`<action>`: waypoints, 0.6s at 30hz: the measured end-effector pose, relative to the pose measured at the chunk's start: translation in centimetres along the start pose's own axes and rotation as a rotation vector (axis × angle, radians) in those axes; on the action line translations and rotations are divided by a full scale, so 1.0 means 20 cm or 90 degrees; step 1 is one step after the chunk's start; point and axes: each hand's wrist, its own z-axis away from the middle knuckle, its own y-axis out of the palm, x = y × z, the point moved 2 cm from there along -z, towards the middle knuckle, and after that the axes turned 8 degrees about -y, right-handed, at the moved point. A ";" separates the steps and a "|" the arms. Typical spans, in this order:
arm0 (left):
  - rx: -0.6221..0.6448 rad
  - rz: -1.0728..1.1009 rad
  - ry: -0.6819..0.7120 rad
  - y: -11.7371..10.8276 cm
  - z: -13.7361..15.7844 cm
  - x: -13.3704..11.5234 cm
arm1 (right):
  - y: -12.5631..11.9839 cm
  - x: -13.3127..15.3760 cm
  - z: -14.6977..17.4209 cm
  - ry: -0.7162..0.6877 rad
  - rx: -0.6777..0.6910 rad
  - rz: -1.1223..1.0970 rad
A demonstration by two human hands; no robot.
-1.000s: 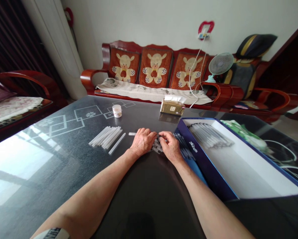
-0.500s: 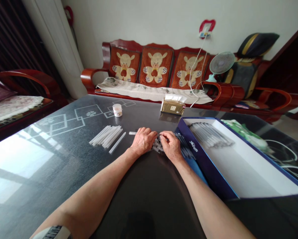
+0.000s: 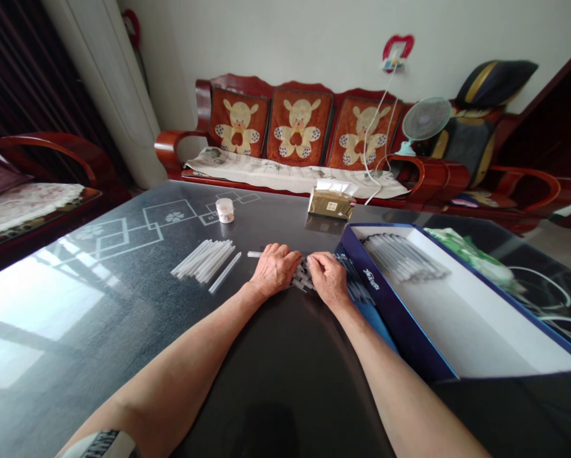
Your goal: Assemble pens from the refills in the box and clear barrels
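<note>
My left hand (image 3: 274, 272) is closed around a slim white tube (image 3: 253, 254), whose end pokes out to the left of it. Close beside it, my right hand (image 3: 329, 277) has its fingers pinched together; what they hold is hidden. Between and below the two hands lies a small heap of short grey pieces (image 3: 302, 280). A bundle of white tubes (image 3: 203, 261) rests on the table to the left, with one single tube (image 3: 225, 273) lying apart from it. Dark slim sticks (image 3: 356, 280) lie just right of my right hand, against the box.
A blue box with white inside (image 3: 476, 331) stands at the right, holding a row of clear tubes (image 3: 404, 257). Behind are a small white tub (image 3: 225, 210) and a tissue pack (image 3: 331, 205). A green-and-white bag (image 3: 471, 257) and white cable (image 3: 559, 321) lie beyond the box.
The fingers of my right hand have curled in more, and the hand has turned slightly. My left hand stays in nearly the same place.
</note>
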 end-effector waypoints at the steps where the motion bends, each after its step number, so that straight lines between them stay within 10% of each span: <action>1: 0.002 -0.001 -0.001 0.00 0.00 0.00 | 0.00 0.00 0.00 -0.005 -0.001 -0.003; 18: 0.017 -0.001 -0.008 0.01 0.00 0.01 | -0.01 0.00 0.01 -0.012 0.005 0.005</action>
